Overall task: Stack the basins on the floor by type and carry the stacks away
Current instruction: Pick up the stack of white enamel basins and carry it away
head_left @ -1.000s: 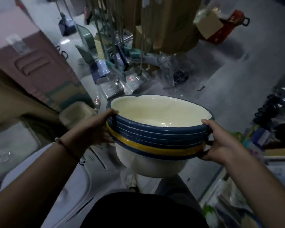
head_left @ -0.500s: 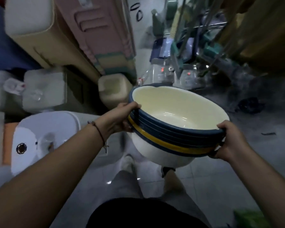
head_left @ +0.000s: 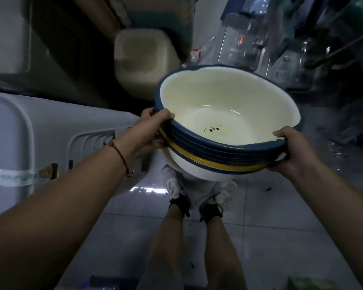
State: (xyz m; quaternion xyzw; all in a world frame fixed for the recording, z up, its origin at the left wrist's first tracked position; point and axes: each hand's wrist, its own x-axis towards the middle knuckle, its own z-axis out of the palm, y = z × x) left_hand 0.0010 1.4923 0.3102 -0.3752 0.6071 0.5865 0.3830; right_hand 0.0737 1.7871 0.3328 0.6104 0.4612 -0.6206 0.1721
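Two hands on one stack of basins

Both hands grip a nested stack of basins point(head_left: 224, 114), cream inside with dark blue rims and one yellow rim low in the pile. Left hand point(head_left: 153, 128) curls over the near-left rim; right hand point(head_left: 291, 149) clamps the right rim, thumb on top. Stack held in the air, tilted toward the person, above their shoes point(head_left: 197, 197) and the tiled floor point(head_left: 281, 227). Small dotted print on the top basin's bottom. White tub point(head_left: 40, 139) to the left; beige bin point(head_left: 143, 55) beyond.

The tiled floor point(head_left: 281, 216) shines pale grey. A white tub point(head_left: 40, 143) and a beige stool point(head_left: 143, 55) stand on it.
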